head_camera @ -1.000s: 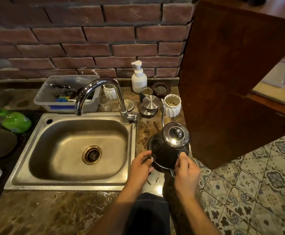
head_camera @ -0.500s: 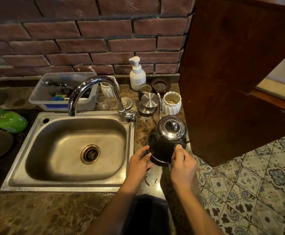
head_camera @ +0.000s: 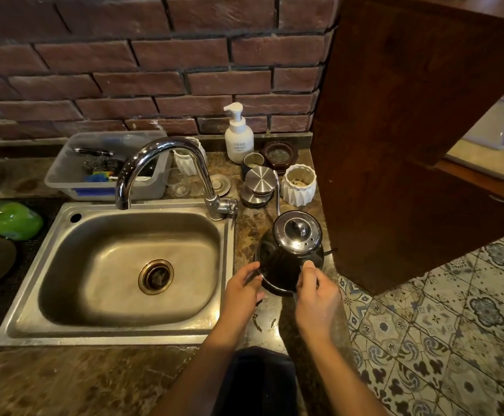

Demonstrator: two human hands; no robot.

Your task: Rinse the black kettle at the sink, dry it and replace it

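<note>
The black kettle (head_camera: 283, 262) with a shiny steel lid (head_camera: 297, 232) and a thin gooseneck spout stands on the marble counter right of the steel sink (head_camera: 49, 250). My left hand (head_camera: 241, 292) cups its left lower side, fingers touching the base rim. On the near right side my right hand (head_camera: 317, 292) is closed around the kettle's handle, which the hand hides. The chrome tap (head_camera: 160, 163) arches over the sink; no water runs.
Behind the kettle stand a white ribbed cup (head_camera: 300, 184), stacked steel lids (head_camera: 258, 187), a soap pump bottle (head_camera: 238, 136) and a grey tub (head_camera: 106, 166) of scrubbers. A wooden cabinet side (head_camera: 410, 145) rises close on the right. A green bottle (head_camera: 13, 220) lies left of the sink.
Both hands stay on the kettle, which has hardly moved on the counter. The camera has tilted a little, shifting the scene in the frame.
</note>
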